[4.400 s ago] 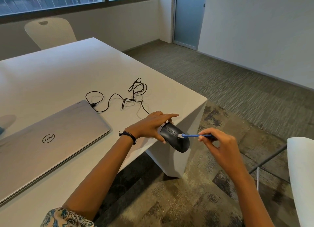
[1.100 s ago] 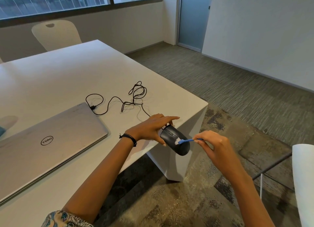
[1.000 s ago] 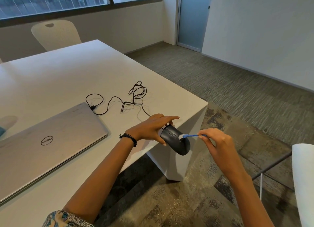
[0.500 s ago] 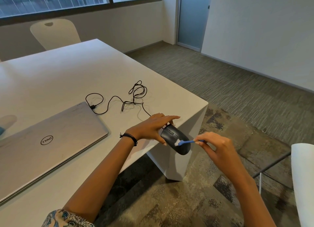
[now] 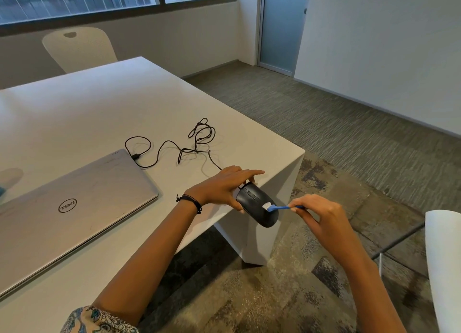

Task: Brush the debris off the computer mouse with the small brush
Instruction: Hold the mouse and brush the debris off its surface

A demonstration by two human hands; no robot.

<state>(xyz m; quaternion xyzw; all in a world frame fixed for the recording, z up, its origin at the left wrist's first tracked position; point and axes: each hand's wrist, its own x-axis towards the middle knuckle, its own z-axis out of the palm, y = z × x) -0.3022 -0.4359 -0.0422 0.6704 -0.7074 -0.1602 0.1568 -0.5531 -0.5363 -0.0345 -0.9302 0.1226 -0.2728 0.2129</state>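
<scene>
A black wired computer mouse [image 5: 254, 203] is held in the air just past the front right edge of the white table [image 5: 87, 113], tilted with its rear end down. My left hand [image 5: 224, 186] grips it from the left side and the top. A small blue brush [image 5: 280, 208] with white bristles lies against the mouse's right flank. My right hand [image 5: 316, 214] pinches the brush handle to the right of the mouse. The mouse's black cable [image 5: 184, 145] trails back over the table in loose loops.
A closed silver laptop [image 5: 67, 208] lies on the table to the left, with the cable's plug beside its far corner. A white chair [image 5: 79, 48] stands behind the table. Another white chair [image 5: 444, 257] is at the right edge. Patterned carpet lies below.
The brush head has kept stroking back and forth over the mouse's right side, and now sits slightly higher than half a second ago. My left hand and the mouse have stayed in place.
</scene>
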